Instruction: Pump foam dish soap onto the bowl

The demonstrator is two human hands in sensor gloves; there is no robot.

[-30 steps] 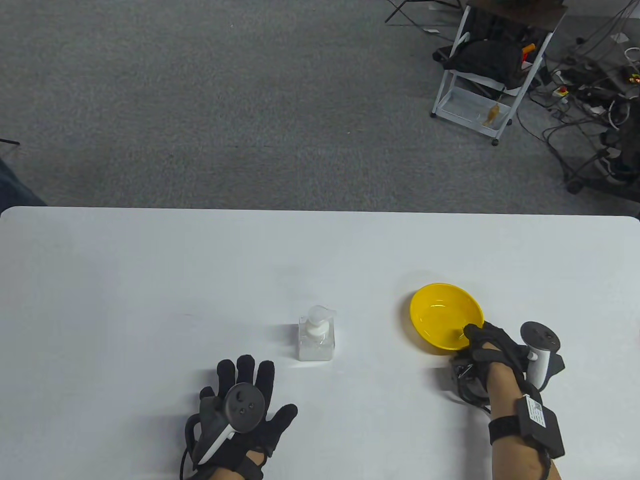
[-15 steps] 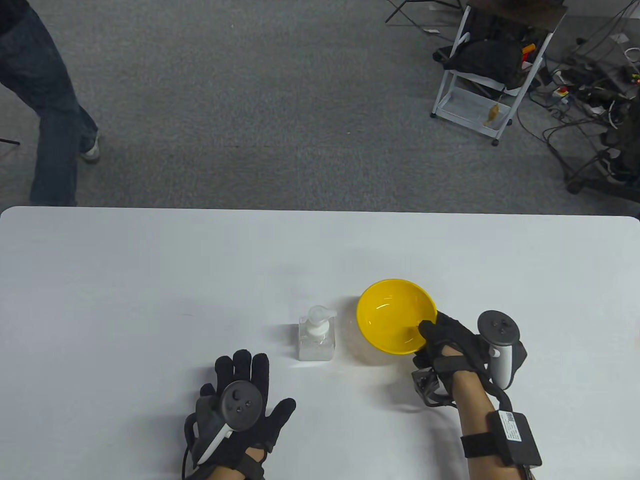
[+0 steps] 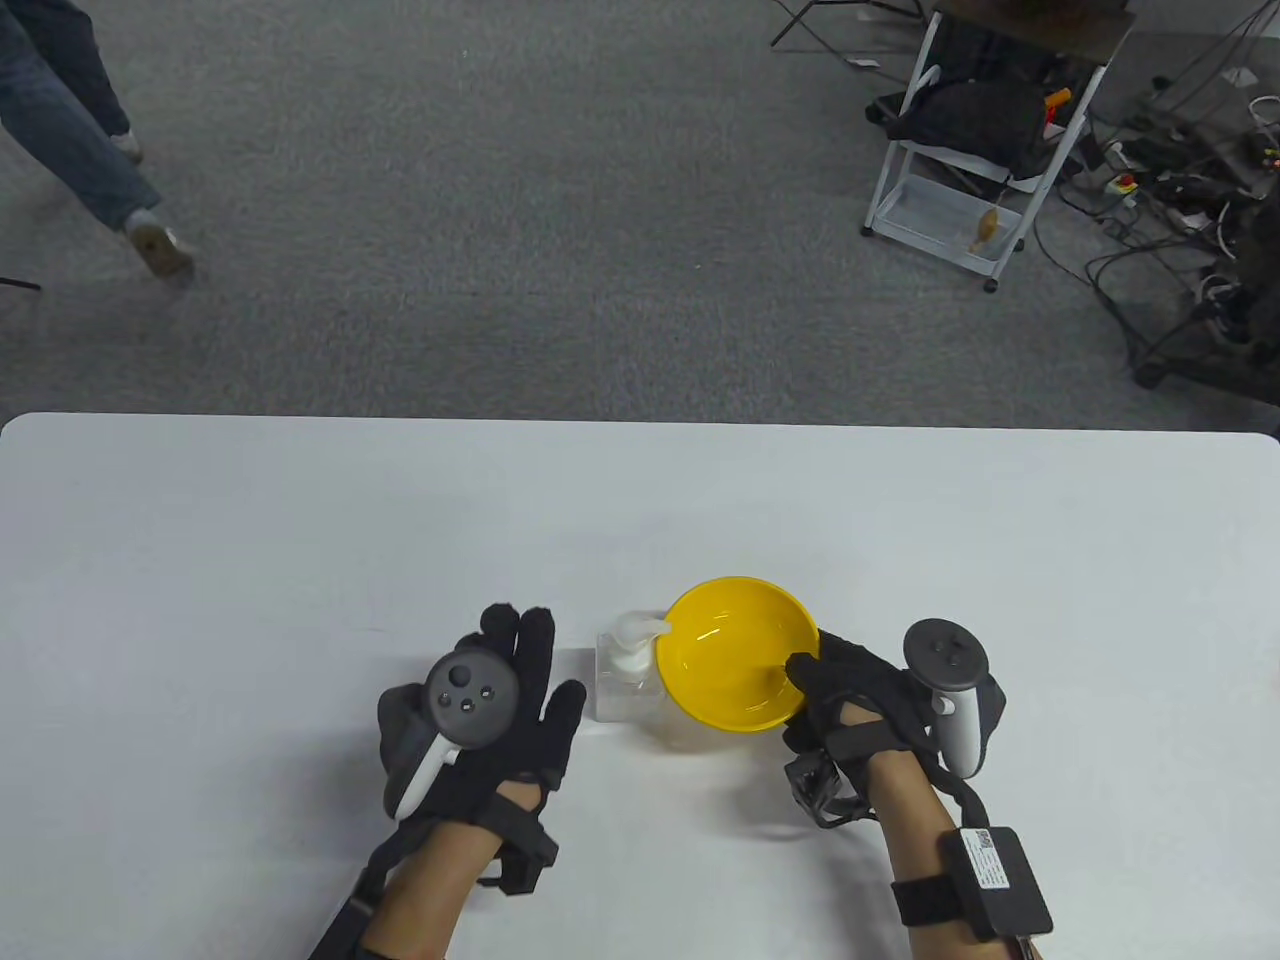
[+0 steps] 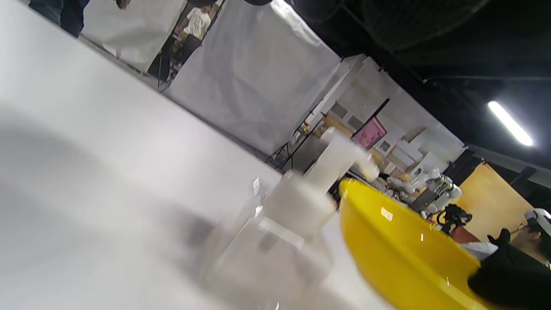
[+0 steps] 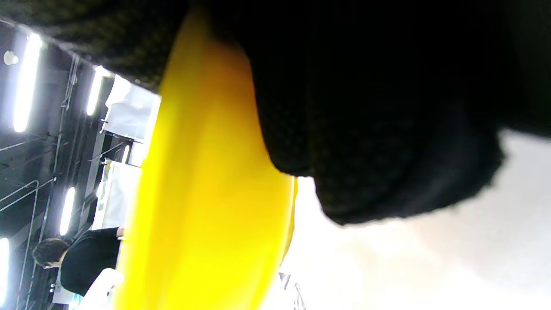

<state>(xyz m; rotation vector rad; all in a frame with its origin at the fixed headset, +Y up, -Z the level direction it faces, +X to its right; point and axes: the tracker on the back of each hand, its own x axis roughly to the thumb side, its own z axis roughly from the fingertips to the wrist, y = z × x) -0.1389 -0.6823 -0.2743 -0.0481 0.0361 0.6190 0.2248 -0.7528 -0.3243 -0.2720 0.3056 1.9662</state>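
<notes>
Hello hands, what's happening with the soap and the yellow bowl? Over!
Right hand grips yellow bowl at its rim, beside the soap pump. Left hand open, flat, just left of bottle. Pump not yet pressed. Nothing in the way.

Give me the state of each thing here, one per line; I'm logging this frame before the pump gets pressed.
Bowl: yellow, empty, lifted and tilted, rim just under the pump spout.
Soap bottle: upright on the table, pump not pressed, untouched.
Right hand: grips the bowl's near rim, thumb inside.
Left hand: open, fingers spread, just left of the bottle, holding nothing.
</notes>
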